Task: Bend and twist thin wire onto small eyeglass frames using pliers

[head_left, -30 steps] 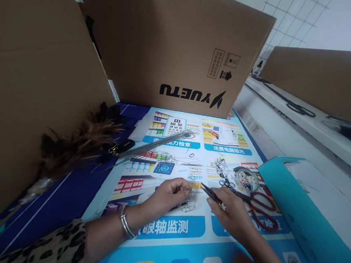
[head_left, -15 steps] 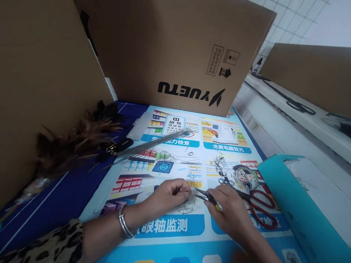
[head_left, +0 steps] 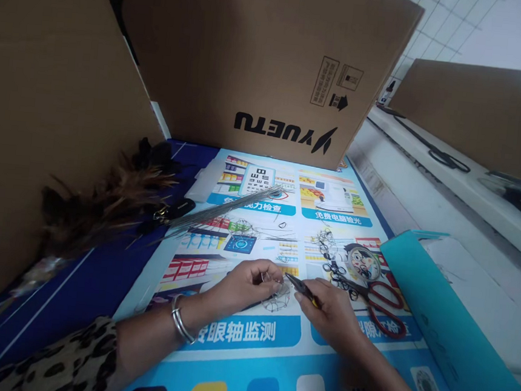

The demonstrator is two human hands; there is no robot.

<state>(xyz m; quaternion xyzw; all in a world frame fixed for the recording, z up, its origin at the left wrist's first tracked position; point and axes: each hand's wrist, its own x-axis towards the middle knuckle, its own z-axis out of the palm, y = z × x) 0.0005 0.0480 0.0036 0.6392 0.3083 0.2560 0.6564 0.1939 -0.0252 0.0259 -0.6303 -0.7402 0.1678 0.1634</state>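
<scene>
My left hand [head_left: 244,284] is closed in a pinch on a small wire mesh piece [head_left: 276,296] that rests on the printed poster [head_left: 239,333]. Just to its right, my right hand [head_left: 330,309] grips small pliers [head_left: 300,287] with yellow handles. The plier tips point left and touch the wire piece beside my left fingers. A silver bangle sits on my left wrist, and a leopard-print sleeve covers the forearm.
Red-handled scissors [head_left: 381,306] lie right of my right hand, with small wire rings [head_left: 328,250] behind them. A bundle of straight wires [head_left: 227,208] and brown feathers [head_left: 104,206] lie at the left. Cardboard boxes [head_left: 272,62] wall the back and left; a teal folder [head_left: 441,321] is at the right.
My right hand has moved left, bringing the plier tips onto the wire piece in my left hand. The view has shifted slightly.
</scene>
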